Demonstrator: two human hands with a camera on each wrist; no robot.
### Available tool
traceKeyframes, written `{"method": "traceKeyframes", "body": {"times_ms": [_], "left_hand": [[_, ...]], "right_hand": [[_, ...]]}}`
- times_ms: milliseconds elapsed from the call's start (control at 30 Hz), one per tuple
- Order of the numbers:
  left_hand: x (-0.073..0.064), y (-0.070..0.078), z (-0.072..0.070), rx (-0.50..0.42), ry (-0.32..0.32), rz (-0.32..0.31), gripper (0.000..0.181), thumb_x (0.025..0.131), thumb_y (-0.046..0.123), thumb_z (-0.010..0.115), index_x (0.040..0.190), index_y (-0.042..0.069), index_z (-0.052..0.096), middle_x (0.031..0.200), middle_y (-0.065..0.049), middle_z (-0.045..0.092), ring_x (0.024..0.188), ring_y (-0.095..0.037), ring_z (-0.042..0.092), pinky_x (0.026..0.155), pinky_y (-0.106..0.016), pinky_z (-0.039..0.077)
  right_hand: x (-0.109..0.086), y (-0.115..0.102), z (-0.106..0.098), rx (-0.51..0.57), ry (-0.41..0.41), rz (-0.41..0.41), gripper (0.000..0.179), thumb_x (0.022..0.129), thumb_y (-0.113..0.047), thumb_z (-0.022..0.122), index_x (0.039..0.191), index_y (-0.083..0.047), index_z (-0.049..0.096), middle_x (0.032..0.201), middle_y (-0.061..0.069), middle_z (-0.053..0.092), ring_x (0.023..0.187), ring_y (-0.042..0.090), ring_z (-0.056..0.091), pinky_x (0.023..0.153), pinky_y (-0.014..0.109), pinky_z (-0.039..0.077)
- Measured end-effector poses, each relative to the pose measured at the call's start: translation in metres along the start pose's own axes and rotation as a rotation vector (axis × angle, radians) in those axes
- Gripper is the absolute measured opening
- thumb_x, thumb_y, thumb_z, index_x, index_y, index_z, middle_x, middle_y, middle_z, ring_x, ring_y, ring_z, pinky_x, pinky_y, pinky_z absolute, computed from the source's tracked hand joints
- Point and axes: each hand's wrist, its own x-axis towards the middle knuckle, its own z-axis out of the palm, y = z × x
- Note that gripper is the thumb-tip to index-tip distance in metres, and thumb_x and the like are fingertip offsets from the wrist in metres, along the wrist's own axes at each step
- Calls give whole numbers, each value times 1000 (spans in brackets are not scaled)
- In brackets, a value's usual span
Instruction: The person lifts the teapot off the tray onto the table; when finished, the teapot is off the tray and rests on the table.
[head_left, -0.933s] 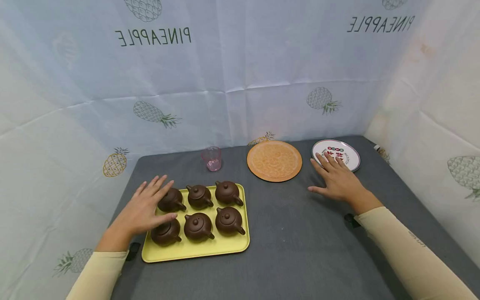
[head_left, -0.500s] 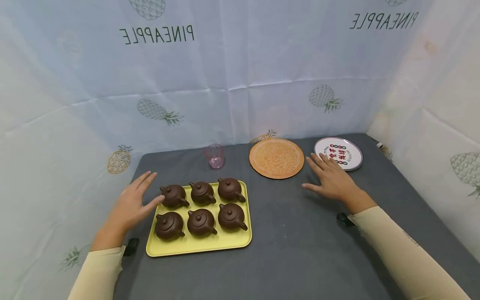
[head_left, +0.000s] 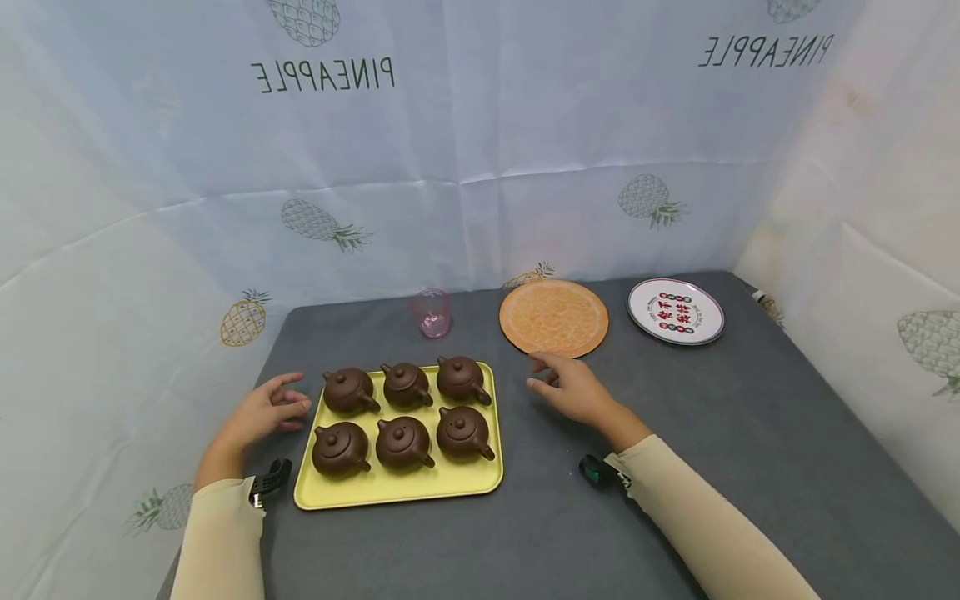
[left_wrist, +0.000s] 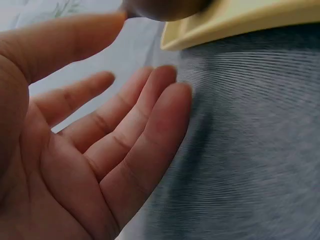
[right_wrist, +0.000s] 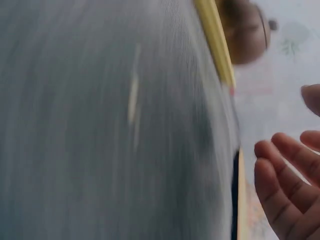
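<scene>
Two pale sleeves come in from the near side, with a broad stretch of grey counter between them. Left of centre lies a yellow tray; six teapots stand upright on it in two rows of three, a strip of yellow showing along the front rim, the back row close to the rear rim. Just beside the tray's left edge is the left hand, its grip spread, fingers loosely bent. Past the tray's right edge, a gap of counter between, is the right hand, its grip also spread and relaxed, forefinger at the near edge of an orange mat; I cannot tell whether they touch. Rightward, wide counter runs to the side edge. Behind the tray stands a pink cup, well apart from the mat. A plate lies just beside the mat, near the back edge, where a pineapple-print sheet hangs.
</scene>
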Motion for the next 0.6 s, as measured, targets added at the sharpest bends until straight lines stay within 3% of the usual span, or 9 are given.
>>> {"method": "traceKeyframes", "body": {"times_ms": [100,233,333,600], "left_hand": [[1,-8,4,-46,-14,-30,70,94,7,65,148,-9,24,105,-18,63,88,-17,66,73,-37,55],[2,-13,7,-52,-23,-58,70,92,10,68,147,-8,29,105,-14,65,85,-14,66,72,-35,55],[4,-14,8,-41,-24,-47,70,90,10,71,146,-7,32,106,-16,64,84,-16,66,72,-33,55],[2,-26,11,-6,-65,32,68,84,-2,69,143,-9,36,110,-21,55,80,-16,63,70,-28,51]], "right_hand": [[7,-7,15,195,-21,38,52,96,-34,63,140,-7,52,116,3,63,84,18,65,68,36,52],[17,-16,32,402,-61,89,50,96,-33,63,135,-4,53,110,5,62,77,23,65,63,37,52],[25,-21,42,458,-83,110,47,96,-34,64,131,-6,54,107,5,62,74,24,65,60,38,52],[33,-27,69,470,-101,131,44,92,-39,67,124,-11,56,94,2,65,63,23,62,53,37,50]]}}
